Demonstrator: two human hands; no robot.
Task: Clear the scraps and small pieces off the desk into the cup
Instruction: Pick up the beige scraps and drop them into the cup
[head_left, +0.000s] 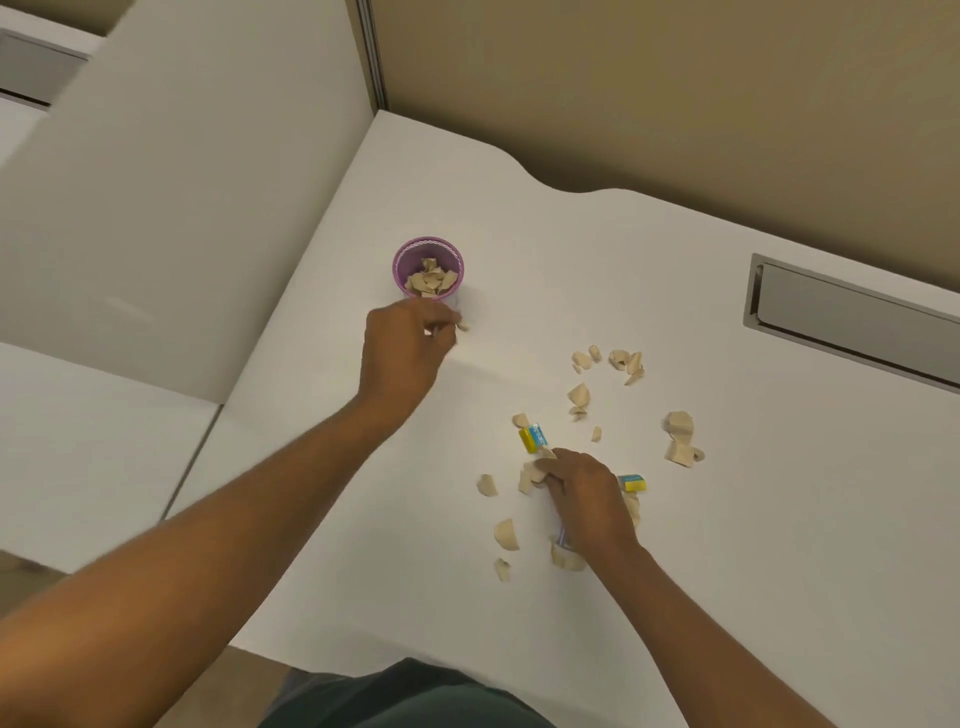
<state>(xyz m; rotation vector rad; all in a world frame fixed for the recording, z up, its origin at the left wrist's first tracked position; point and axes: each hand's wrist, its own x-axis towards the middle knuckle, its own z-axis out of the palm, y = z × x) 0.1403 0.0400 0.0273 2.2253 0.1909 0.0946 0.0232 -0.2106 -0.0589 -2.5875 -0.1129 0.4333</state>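
A person leans over a white desk (519, 260), both bare arms stretched out above it. The small purple cup with a pale patterned rim (427, 260), already partly filled with tan torn paper scraps (431, 281), stands upright on the desk. The left hand (402, 351) is just on the near side of the cup, its fingers curled together with a small tan scrap (462, 326) at the fingertips (whether it is pinched or lying on the desk cannot be told). The right hand (584, 493), well to the near right of the cup, is palm-down with its fingers closed over a tan scrap (531, 475). More loose tan scraps (613, 359) lie scattered around that hand, right of the cup. A small yellow-and-blue wrapped block (534, 437) lies just beyond the right hand's fingertips; a second yellow-and-blue block (632, 482) shows at the hand's far side. A grey metal cable slot (852, 322) is set into the desk, far right of the cup.
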